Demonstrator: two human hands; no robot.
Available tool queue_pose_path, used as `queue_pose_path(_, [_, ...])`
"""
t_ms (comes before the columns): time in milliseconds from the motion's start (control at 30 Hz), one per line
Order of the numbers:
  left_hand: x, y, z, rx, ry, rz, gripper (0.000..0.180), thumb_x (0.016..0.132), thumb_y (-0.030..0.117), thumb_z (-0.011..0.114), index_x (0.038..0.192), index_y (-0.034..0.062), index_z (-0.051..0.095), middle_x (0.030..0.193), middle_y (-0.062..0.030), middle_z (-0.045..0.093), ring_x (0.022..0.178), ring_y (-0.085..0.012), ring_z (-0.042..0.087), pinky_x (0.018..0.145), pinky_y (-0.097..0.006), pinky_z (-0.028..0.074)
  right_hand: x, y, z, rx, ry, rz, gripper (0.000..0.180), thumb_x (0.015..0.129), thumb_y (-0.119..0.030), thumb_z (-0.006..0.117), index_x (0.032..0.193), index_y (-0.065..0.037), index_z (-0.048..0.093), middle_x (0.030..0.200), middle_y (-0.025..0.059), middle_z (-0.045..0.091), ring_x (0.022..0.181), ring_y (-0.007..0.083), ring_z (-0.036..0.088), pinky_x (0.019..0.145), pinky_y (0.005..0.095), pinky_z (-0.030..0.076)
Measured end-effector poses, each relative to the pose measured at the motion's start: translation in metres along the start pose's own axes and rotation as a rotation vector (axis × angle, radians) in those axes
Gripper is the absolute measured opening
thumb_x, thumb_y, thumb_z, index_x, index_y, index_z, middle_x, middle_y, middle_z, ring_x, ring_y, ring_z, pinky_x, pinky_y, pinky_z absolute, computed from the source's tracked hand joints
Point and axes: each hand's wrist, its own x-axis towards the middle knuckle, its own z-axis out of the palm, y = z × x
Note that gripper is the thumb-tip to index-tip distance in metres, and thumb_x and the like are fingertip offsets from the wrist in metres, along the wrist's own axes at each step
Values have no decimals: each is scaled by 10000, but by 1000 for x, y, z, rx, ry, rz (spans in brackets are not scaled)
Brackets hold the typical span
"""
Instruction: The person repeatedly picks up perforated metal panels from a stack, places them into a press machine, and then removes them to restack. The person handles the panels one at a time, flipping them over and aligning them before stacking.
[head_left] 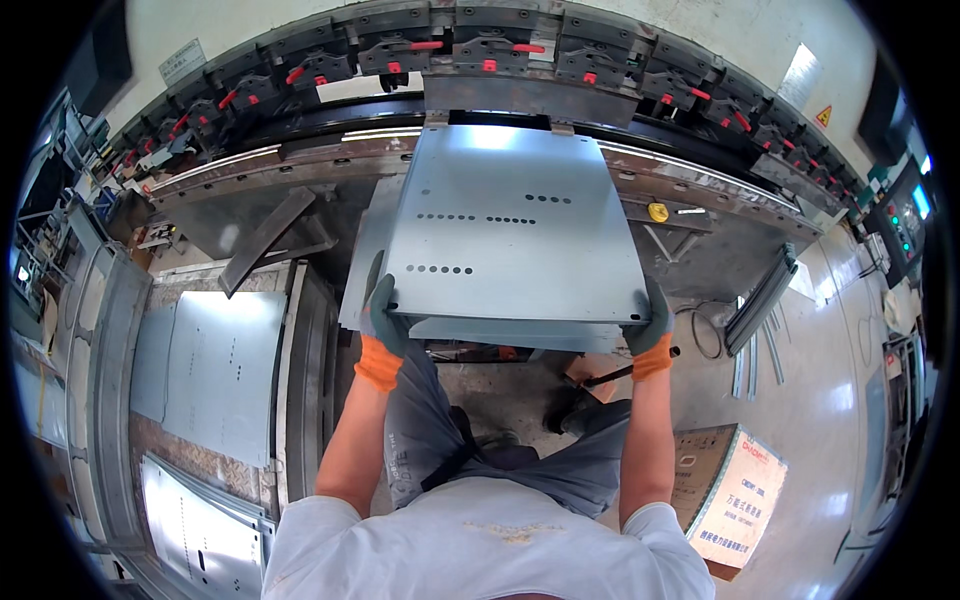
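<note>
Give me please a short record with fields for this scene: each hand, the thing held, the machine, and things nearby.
left hand: gloved, fingers grip the near left corner of the sheet-metal panel
right hand: gloved, grips the near right corner
panel: grey, rows of small holes, far edge at the press brake
press brake: red clamp levers along the upper beam
left side: more grey panels stacked flat
right side: cardboard box on the floor

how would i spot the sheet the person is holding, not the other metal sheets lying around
Start at the long press brake with red clamp levers across the top of the view. The metal sheet juts out from its middle toward the person, gripped at the near corners by the left hand and right hand. Unlike the flat sheets stacked at the left, it is held up.
</note>
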Motion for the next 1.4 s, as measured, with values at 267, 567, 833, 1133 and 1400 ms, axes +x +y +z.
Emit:
queue_pose_path(267, [0, 1, 1, 23, -18, 12, 611, 969, 324, 545, 1531, 133, 399, 1257, -90, 608, 1051, -252, 688, 764, -410, 629, 4, -1, -5, 550, 50, 423, 352, 990, -234, 576, 1270, -34, 647, 1176, 101, 685, 1059, 234, 678, 820, 387, 594])
queue_pose_path(567, [-2, 3, 6, -30, -1, 37, 595, 956, 313, 579, 1508, 138, 441, 1201, -86, 593, 1048, -283, 674, 772, -468, 624, 5, 15, -5, 406, 165, 398, 343, 948, -232, 628, 1252, -77, 668, 1171, 72, 690, 1017, 236, 680, 845, 409, 573])
queue_pose_path(833, [3, -4, -2, -7, 54, -17, 555, 954, 292, 578, 1475, 132, 475, 1222, -87, 608, 1072, -287, 675, 783, -482, 631, 3, -30, 5, 350, 166, 176, 275, 874, -82, 696, 1144, -33, 672, 1036, 104, 703, 949, 228, 677, 853, 363, 551])
queue_pose_path(1133, [-4, 0, 8, 31, 20, -4, 620, 979, 368, 561, 1528, 135, 392, 1349, -120, 561, 1160, -302, 637, 839, -473, 609, 6, -56, -5, -236, -111, -237, 501, 930, -249, 700, 1347, -17, 549, 1228, 191, 678, 1052, 298, 696, 884, 358, 564])
queue_pose_path(1400, [52, 92, 80, 208, -154, 250, 735, 990, 682, 401, 1451, 115, 477, 1226, -136, 661, 1092, -282, 658, 883, -439, 555, -8, -102, -22, 950, -144, 570, 700, 1030, -636, 343, 1447, -89, 472, 1161, 208, 692, 986, 307, 709, 800, 396, 588])
